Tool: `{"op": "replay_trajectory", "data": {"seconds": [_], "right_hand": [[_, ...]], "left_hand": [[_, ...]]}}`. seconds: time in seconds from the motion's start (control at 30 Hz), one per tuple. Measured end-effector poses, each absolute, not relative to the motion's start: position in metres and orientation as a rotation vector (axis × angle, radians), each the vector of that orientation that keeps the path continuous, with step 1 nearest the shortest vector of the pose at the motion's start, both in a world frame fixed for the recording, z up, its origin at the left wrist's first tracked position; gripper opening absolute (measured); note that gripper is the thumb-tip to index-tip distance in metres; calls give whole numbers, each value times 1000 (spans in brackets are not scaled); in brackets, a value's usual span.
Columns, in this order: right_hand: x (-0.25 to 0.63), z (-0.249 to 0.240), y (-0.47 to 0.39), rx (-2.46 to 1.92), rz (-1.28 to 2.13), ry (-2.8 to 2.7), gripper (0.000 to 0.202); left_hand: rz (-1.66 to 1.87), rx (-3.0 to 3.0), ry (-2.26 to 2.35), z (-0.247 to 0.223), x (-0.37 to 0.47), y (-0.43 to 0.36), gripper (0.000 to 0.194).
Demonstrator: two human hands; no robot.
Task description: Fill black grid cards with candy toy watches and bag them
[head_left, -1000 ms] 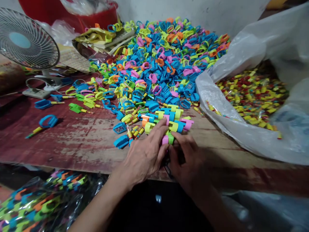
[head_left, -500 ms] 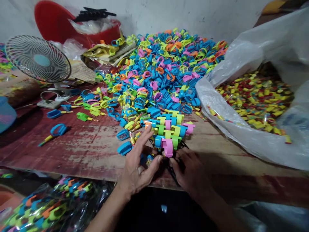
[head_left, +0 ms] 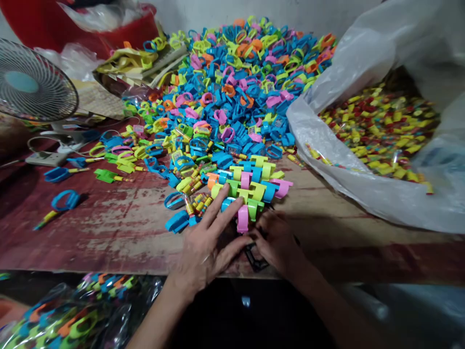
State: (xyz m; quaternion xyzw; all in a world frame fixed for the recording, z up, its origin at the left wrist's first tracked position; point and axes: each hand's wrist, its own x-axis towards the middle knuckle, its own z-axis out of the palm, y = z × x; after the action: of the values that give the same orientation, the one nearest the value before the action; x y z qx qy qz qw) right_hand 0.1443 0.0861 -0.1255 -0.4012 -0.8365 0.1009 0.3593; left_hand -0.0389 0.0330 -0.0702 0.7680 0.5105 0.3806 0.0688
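Observation:
Several pink, blue, green, yellow and orange plastic bands stand packed in a cluster near the table's front edge. My left hand lies against the cluster's left side, its fingers apart and two fingertips over the bands, the thumb reaching toward my right hand. My right hand is curled at the cluster's near side, by a black frame-like piece; what its fingers grip is hidden. A loose blue band lies left of my left hand, beside small yellow tubes.
A large heap of coloured bands fills the back. At right, a white sack holds yellow and red tubes. A fan and power strip stand left. Bagged bands are below the table edge.
The view has shifted, so the fan and heap sit further left and higher. My left fingers now reach onto the bands, and more of the black piece shows between my hands.

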Motion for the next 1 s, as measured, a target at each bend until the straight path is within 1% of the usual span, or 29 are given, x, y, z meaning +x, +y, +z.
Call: {"op": "replay_trajectory", "data": {"seconds": [0.2, 0.37, 0.43, 0.53, 0.6, 0.67, 0.7, 0.77, 0.83, 0.9, 1.0], "right_hand": [[145, -126, 85, -1060, 259, -2245, 8], [141, -118, 83, -1159, 303, -2290, 9], [141, -116, 83, -1196, 313, -2293, 10], [147, -107, 79, -1199, 273, -2291, 9], [153, -96, 70, -1142, 125, -2233, 10], [156, -82, 55, -1043, 27, -2156, 18], [155, -76, 46, -987, 34, -2122, 20], [149, -66, 28, -856, 164, -2107, 23], [137, -61, 14, -720, 330, -2156, 33], [124, -63, 6, -622, 408, -2251, 39], [114, -69, 2, -666, 387, -2341, 39]], "left_hand": [[1240, 2267, 1536, -72, -39, 35, 49], [1253, 2204, 1480, -70, -41, 36, 44], [1196, 2208, 1498, -68, -42, 37, 46], [1152, 2152, 1490, -65, -43, 36, 62], [1284, 1981, 1491, -60, -46, 30, 66], [1478, 1633, 1464, -55, -48, 20, 57], [1537, 1423, 1415, -52, -48, 14, 53], [1546, 1043, 1259, -48, -48, 3, 56], [1482, 796, 1148, -46, -46, -7, 60], [1439, 664, 1139, -47, -44, -14, 60], [1422, 623, 1223, -49, -41, -17, 57]]}}
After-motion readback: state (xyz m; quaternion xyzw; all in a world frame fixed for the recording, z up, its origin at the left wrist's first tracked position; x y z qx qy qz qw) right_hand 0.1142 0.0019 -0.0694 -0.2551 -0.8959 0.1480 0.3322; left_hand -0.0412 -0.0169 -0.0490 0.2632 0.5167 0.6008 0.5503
